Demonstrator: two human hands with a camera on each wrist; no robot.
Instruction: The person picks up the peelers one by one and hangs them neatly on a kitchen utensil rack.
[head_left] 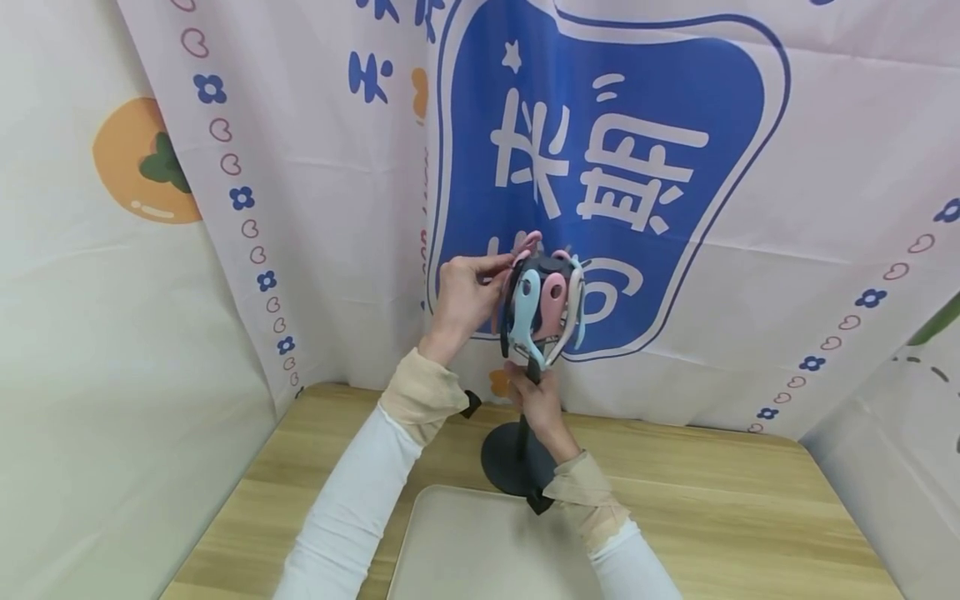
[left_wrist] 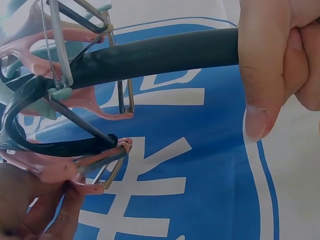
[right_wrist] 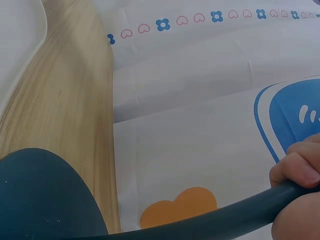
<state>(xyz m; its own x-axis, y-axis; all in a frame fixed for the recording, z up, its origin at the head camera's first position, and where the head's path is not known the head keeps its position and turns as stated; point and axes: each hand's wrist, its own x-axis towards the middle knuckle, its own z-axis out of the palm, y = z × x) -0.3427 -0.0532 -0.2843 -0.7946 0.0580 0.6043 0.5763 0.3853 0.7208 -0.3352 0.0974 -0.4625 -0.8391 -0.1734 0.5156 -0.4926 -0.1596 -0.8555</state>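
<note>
A dark stand with a round base [head_left: 501, 457] stands upright, and Y-shaped peelers hang around its top: a light blue peeler [head_left: 524, 308], a pink peeler [head_left: 552, 304], a white peeler [head_left: 573, 304] and a dark peeler [left_wrist: 65, 147] among them. My left hand [head_left: 467, 292] pinches another pink peeler [left_wrist: 55, 171] at the stand's left side, its metal blade pointing down toward the base. Just below the hanging peelers, my right hand [head_left: 542, 402] grips the stand's pole [right_wrist: 245, 216], fingers and thumb curled round it.
A light tray [head_left: 411, 542] lies on the wooden table [head_left: 315, 450] in front of the stand's base. Close behind the stand hangs a printed cloth [head_left: 360, 250] with a large blue panel, and more cloth walls flank the table on both sides.
</note>
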